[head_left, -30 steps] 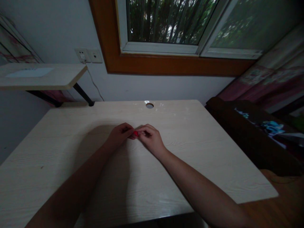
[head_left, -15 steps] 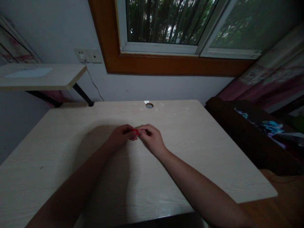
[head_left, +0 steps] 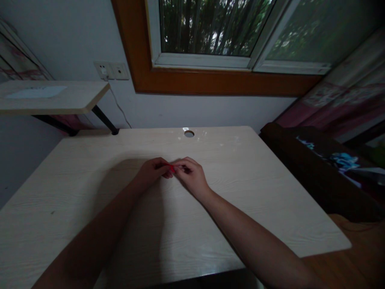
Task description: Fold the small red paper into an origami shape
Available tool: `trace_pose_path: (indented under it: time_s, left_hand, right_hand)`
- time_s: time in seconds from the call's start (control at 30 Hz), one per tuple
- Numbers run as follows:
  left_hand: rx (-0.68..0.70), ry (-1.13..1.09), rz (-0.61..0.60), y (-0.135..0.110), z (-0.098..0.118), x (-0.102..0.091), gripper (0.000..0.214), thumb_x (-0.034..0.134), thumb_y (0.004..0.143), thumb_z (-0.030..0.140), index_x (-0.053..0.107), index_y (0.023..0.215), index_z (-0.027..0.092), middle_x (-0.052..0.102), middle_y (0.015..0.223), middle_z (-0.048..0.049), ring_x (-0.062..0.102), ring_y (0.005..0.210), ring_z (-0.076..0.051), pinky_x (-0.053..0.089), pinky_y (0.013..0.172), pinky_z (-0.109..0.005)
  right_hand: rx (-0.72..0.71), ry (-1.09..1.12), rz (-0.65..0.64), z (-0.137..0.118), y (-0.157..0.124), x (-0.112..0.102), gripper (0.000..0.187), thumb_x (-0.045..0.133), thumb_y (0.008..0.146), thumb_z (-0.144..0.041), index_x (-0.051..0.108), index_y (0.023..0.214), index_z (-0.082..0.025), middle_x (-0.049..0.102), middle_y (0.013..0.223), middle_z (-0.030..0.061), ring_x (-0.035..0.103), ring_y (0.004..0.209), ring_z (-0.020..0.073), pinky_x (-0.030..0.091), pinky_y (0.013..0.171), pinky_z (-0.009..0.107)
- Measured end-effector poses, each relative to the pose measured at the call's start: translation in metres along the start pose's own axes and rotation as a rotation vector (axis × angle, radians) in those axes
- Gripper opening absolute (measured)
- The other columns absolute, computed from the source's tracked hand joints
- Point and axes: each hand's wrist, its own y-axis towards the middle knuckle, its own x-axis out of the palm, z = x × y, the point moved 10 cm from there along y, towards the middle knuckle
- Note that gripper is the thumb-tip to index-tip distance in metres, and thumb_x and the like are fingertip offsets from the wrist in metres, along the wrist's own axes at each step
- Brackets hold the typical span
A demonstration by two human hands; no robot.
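Both my hands meet over the middle of a pale wooden desk (head_left: pixel 258 188). My left hand (head_left: pixel 152 171) and my right hand (head_left: pixel 191 175) are closed in pinches, fingertips touching, around a small red object (head_left: pixel 171 168). Only a sliver of red shows between the fingers; its shape is hidden. Both forearms reach in from the bottom edge of the view.
A round cable hole (head_left: pixel 189 133) sits near the desk's far edge. A raised side shelf (head_left: pixel 51 96) stands at the back left under wall sockets (head_left: pixel 112 70). A window (head_left: pixel 216 32) is behind; dark furniture (head_left: pixel 313 168) flanks the right side.
The hands have shifted very slightly; less of the red object shows between the fingers than one second ago.
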Motion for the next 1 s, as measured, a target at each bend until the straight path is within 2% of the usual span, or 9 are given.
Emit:
trace_pose_path:
  time_s: [0.33, 0.57, 0.77, 1.0]
  left_hand:
    - [0.007, 0.012, 0.018, 0.000, 0.002, 0.000, 0.017, 0.070, 0.080, 0.031, 0.065, 0.079, 0.015, 0.073, 0.068, -0.0042, 0.070, 0.063, -0.016, 0.057, 0.066, -0.028]
    - [0.007, 0.044, -0.013, 0.001, -0.003, 0.004, 0.023, 0.070, 0.080, 0.036, 0.064, 0.080, 0.013, 0.074, 0.070, -0.0054, 0.071, 0.064, -0.016, 0.057, 0.067, -0.029]
    - [0.017, 0.020, -0.032, 0.001, -0.004, 0.005, 0.021, 0.070, 0.081, 0.034, 0.064, 0.082, 0.013, 0.074, 0.072, -0.0050, 0.071, 0.065, -0.016, 0.058, 0.067, -0.029]
    - [0.016, -0.027, -0.063, 0.001, -0.003, 0.007, 0.022, 0.070, 0.082, 0.034, 0.065, 0.085, 0.013, 0.075, 0.073, -0.0055, 0.071, 0.066, -0.016, 0.058, 0.068, -0.029]
  right_hand:
    - [-0.051, -0.031, -0.034, -0.006, -0.001, 0.003, 0.008, 0.066, 0.088, -0.021, 0.074, 0.089, -0.023, 0.068, 0.086, 0.0038, 0.063, 0.078, 0.0158, 0.050, 0.070, 0.028]
    - [0.032, 0.072, -0.023, 0.005, 0.002, 0.002, 0.013, 0.070, 0.088, -0.031, 0.073, 0.080, -0.021, 0.067, 0.081, 0.0033, 0.063, 0.077, 0.0161, 0.049, 0.070, 0.029]
    - [0.100, 0.140, -0.038, 0.015, 0.001, 0.004, 0.012, 0.073, 0.085, -0.033, 0.074, 0.082, -0.021, 0.066, 0.082, 0.0027, 0.063, 0.075, 0.0155, 0.048, 0.069, 0.029]
    - [0.098, 0.122, -0.061, 0.015, 0.003, 0.005, 0.010, 0.072, 0.085, -0.031, 0.076, 0.085, -0.022, 0.065, 0.083, 0.0028, 0.062, 0.076, 0.0155, 0.048, 0.068, 0.028]
